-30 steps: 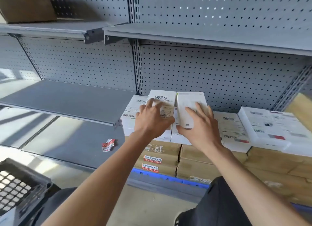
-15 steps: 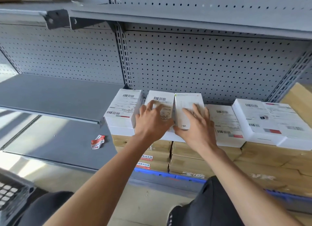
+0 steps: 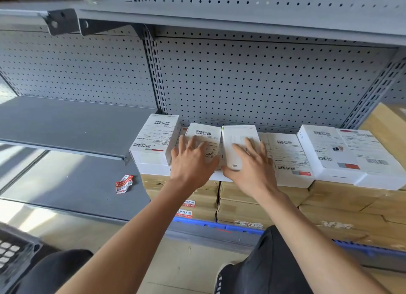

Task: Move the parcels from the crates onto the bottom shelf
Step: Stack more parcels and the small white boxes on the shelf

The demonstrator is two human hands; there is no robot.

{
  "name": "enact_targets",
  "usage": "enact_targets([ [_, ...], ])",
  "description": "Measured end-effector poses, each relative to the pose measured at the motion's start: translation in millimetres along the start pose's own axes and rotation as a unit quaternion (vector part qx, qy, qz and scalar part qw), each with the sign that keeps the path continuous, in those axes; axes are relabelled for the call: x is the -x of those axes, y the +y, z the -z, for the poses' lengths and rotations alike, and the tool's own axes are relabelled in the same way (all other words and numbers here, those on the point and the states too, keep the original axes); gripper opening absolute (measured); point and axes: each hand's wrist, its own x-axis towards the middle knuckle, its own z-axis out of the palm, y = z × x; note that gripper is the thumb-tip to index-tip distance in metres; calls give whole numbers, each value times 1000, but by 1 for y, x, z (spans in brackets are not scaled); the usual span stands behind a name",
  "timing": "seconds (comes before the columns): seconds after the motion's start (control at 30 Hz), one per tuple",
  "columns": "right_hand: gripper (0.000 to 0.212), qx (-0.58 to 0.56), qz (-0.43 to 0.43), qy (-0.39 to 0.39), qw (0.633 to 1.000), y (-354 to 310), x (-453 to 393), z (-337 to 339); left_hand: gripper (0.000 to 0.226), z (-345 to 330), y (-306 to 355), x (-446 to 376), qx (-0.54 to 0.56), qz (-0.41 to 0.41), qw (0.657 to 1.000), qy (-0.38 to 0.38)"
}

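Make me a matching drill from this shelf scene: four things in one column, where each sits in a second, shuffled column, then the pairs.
Things:
1. left hand
2. right hand
3. red wrapper
4. black crate

Places:
A. on the floor, lower left corner
B. flat on the barcoded white box
C. alone on the grey bottom shelf
D. on the plain-topped white box

Pairs: 1-B, 2-D, 3-C, 4-A

A row of white parcels (image 3: 285,159) is set on stacked cardboard boxes (image 3: 252,208). Two parcels are covered by the left hand (image 3: 193,162) and right hand (image 3: 252,166). A crumpled label (image 3: 124,184) is seen left of the hands, a crate (image 3: 15,254) below-left.
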Motion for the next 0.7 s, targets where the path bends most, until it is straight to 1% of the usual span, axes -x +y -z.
enact_targets([
  [0.1,77,-7,0,-14,1000,1,2,3,63,1,-1,6,1,-30,1000,10],
  [0.2,72,2,12,-15,1000,2,4,6,76,6,-2,12,-13,-56,998,22],
  [0.23,70,2,16,-16,1000,1,4,7,77,7,-3,13,-21,-61,998,25],
  [0.33,65,-1,31,-14,999,0,5,11,64,10,-5,14,-26,-59,997,38],
  [0.43,66,-13,42,-14,999,-2,5,13,52,13,-5,15,-20,-53,998,39],
  [0.53,66,-5,67,-21,998,-6,6,18,48,13,-6,17,7,-41,999,28],
  [0.7,63,-10,74,-41,996,-18,9,34,49,13,-8,16,26,-25,999,22],
])
